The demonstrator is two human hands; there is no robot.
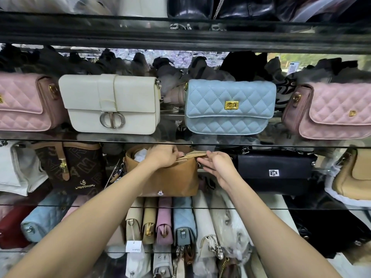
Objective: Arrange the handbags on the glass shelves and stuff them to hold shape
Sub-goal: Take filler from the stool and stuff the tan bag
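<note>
The tan bag (170,177) stands on the middle glass shelf (261,208), between a brown monogram bag (80,167) on its left and a black bag (275,173) on its right, and the step in hand looks like closing it after stuffing: white paper (141,154) shows inside at its left end. The left hand (162,157) lies over the top edge with fingers curled round the rim near the zip (193,153). The right hand (217,164) pinches the zip's right end between thumb and fingers. The next move probably calls for steadying the mouth with the left hand while the right draws the zip shut, keeping the paper clear of the teeth. The zip pull itself is hidden under the left hand, so how far it has run cannot be told. How full the bag is stays unseen, and the outer bags on the upper shelf are cut off by the frame edges.
</note>
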